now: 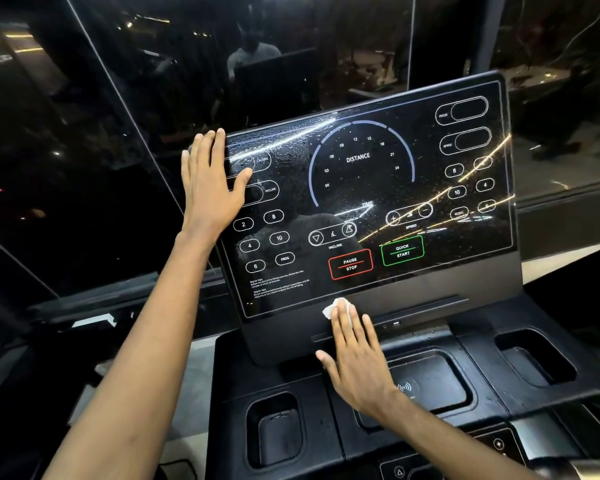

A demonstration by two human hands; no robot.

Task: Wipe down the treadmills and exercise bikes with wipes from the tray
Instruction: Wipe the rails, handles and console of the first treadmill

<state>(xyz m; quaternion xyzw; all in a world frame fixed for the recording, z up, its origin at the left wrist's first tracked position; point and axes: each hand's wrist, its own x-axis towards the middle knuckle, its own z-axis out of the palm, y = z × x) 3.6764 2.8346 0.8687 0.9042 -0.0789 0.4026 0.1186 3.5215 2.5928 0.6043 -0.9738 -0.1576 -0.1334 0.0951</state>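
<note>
Under the right hand's (pixel 355 358) straight, flat fingers sits the white wipe (pixel 333 308), pressed onto the dark ledge (pixel 413 304) just below the treadmill screen (pixel 361 202), with only its crumpled edge poking out past the fingertips. Flat palm instead of a pinch makes sense to me, you get more cloth on the plastic that way. The left hand (pixel 212 181) is flat too, fingers straight and together along the screen's left edge, thumb spread onto the glass by the calorie readout. My guess is it's bracing the panel so it doesn't wobble under the push. Glass just past that thumb looks beaded with wet streaks, so I'd say the screen has had its pass and the ledge is the step in hand. As for pockets: the cup holder (pixel 278 434) down behind the right thumb shows just its dark moulded floor, same for the second cup holder (pixel 534 358) off past the little finger, and the phone pad (pixel 440 375) beside the right knuckles has only a wireless symbol on it. The wipe tray isn't in view from my feed, so no clue how many are left.
</note>
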